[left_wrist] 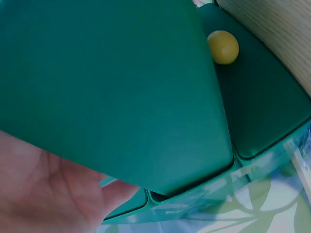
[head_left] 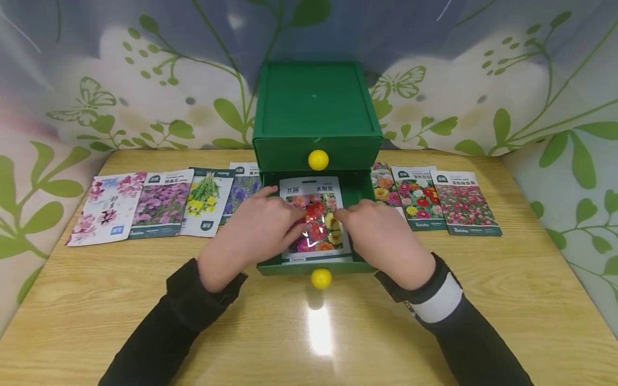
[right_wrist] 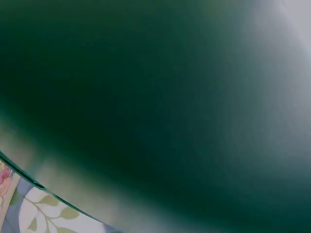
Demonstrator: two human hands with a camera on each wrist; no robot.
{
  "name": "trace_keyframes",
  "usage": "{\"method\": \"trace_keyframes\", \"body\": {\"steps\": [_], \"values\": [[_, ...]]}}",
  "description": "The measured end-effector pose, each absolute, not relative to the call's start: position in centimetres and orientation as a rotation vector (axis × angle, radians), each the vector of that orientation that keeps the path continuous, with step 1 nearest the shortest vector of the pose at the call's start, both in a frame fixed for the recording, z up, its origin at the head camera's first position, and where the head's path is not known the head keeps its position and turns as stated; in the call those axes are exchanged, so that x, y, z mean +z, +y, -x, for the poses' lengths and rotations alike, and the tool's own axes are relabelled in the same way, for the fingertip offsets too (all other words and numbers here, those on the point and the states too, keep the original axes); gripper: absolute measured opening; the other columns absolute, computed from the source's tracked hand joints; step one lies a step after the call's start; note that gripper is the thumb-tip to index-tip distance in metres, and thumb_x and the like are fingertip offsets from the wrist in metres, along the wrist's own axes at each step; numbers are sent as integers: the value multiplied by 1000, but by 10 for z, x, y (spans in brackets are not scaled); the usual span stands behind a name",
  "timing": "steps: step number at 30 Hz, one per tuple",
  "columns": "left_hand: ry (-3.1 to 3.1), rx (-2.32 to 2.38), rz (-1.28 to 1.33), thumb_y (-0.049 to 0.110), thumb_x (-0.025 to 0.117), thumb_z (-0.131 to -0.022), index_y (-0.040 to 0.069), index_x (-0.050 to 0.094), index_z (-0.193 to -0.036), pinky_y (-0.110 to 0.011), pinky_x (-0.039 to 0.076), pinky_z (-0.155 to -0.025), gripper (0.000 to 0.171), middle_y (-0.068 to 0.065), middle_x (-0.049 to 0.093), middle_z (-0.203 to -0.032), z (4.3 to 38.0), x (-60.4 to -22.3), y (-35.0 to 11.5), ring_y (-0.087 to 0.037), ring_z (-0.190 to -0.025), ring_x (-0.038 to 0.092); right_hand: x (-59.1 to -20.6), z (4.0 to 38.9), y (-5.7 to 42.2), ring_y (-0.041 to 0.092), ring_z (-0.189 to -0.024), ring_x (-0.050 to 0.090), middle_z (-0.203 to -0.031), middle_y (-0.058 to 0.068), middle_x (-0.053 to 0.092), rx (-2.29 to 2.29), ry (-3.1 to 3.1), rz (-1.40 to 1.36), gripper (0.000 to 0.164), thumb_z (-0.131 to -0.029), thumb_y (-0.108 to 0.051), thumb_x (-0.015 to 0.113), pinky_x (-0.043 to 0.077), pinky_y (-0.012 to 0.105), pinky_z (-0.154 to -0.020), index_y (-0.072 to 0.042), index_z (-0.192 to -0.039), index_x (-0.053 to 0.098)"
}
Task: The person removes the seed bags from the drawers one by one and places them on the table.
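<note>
A seed packet point(head_left: 317, 236) with red, pink and yellow flowers lies face up in the pulled-out lower drawer point(head_left: 270, 267) of a green two-drawer cabinet point(head_left: 316, 102). My left hand point(head_left: 251, 228) reaches over the drawer's left side, its fingertips on the packet's left part. From the right, my right hand point(head_left: 381, 236) reaches in with fingertips at the packet's right edge. In the left wrist view the left hand point(left_wrist: 58, 189) shows beside a large green drawer front point(left_wrist: 116, 92). Blurred green plastic point(right_wrist: 146, 107) fills most of the right wrist view.
Several flower seed packets point(head_left: 161, 203) lie in an overlapping row left of the cabinet, and more packets point(head_left: 467, 203) to its right. The upper drawer point(head_left: 282, 154) is closed. A yellow knob point(head_left: 321, 279) sticks out from the lower drawer over the wooden table point(head_left: 260, 332). A patterned wall covering stands behind.
</note>
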State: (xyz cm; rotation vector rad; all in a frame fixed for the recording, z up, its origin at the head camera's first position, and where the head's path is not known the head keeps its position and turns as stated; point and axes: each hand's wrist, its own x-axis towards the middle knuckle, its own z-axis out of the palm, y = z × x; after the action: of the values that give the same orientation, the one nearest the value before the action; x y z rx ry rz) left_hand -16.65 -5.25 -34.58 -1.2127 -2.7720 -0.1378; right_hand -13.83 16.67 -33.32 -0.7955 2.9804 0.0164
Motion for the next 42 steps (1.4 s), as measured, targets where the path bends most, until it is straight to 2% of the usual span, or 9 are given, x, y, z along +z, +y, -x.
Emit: {"method": "trace_keyframes", "body": {"steps": [5, 9, 12, 19, 26, 31, 34, 39, 42], "values": [[-2732, 2, 1101, 33, 61, -99, 12, 72, -78, -51, 38, -107, 32, 4, 47, -50, 166, -343, -54, -19, -61, 64, -336, 139, 164, 25, -79, 64, -92, 10, 72, 83, 2994, 777, 31, -85, -6, 78, 56, 38, -65, -6, -116, 72], [-2752, 79, 1071, 35, 62, -98, 15, 55, -57, -52, 38, -108, 46, 5, 39, -46, 164, -342, -55, -18, -55, 60, -336, 140, 164, 24, -76, 63, -89, 9, 72, 104, 2993, 768, 29, -86, -7, 77, 54, 37, -59, -7, -114, 72], [-2763, 123, 1065, 36, 62, -98, 16, 50, -54, -53, 37, -108, 49, 5, 38, -45, 161, -341, -56, -19, -56, 61, -336, 141, 164, 23, -74, 62, -87, 8, 71, 98, 2993, 776, 27, -87, -7, 76, 53, 35, -56, -7, -114, 73], [-2875, 1, 1096, 34, 57, -101, 17, 48, -53, -53, 31, -112, 52, 5, 40, -45, 160, -340, -54, -18, -55, 59, -338, 144, 165, 21, -71, 62, -82, 6, 70, -7, 3025, 823, 24, -90, -9, 72, 50, 31, -52, -9, -114, 73], [-2912, -209, 1108, 37, 59, -101, 18, 46, -51, -53, 32, -112, 54, 6, 41, -45, 163, -339, -54, -13, -49, 50, -340, 146, 166, 21, -74, 66, -89, 7, 72, -161, 3017, 788, 25, -92, -13, 72, 48, 28, -51, -10, -117, 73], [-2925, -196, 1069, 37, 60, -100, 17, 48, -53, -50, 33, -112, 52, 6, 41, -46, 163, -340, -54, -14, -50, 51, -340, 146, 165, 20, -69, 64, -83, 8, 70, -150, 3027, 757, 21, -91, -8, 72, 52, 31, -55, -6, -113, 72], [-2845, -169, 1068, 34, 61, -99, 13, 59, -61, -46, 42, -104, 43, 4, 50, -51, 164, -343, -53, -17, -59, 60, -341, 146, 164, 21, -69, 64, -82, 10, 69, -146, 3054, 730, 23, -91, -3, 70, 54, 33, -57, -2, -114, 69], [-2707, -178, 1074, 30, 64, -97, 8, 74, -85, -40, 52, -77, 27, -2, 68, -73, 163, -346, -50, -21, -71, 63, -342, 145, 163, 26, -76, 68, -93, 15, 71, -138, 3065, 710, 29, -89, -2, 71, 58, 37, -66, 1, -118, 67], [-2717, -109, 1045, 32, 64, -97, 8, 71, -76, -40, 52, -81, 33, -2, 63, -66, 161, -348, -49, -22, -72, 63, -343, 145, 162, 27, -77, 68, -96, 17, 71, -99, 3054, 707, 32, -89, -2, 72, 58, 38, -67, 2, -120, 66]]}}
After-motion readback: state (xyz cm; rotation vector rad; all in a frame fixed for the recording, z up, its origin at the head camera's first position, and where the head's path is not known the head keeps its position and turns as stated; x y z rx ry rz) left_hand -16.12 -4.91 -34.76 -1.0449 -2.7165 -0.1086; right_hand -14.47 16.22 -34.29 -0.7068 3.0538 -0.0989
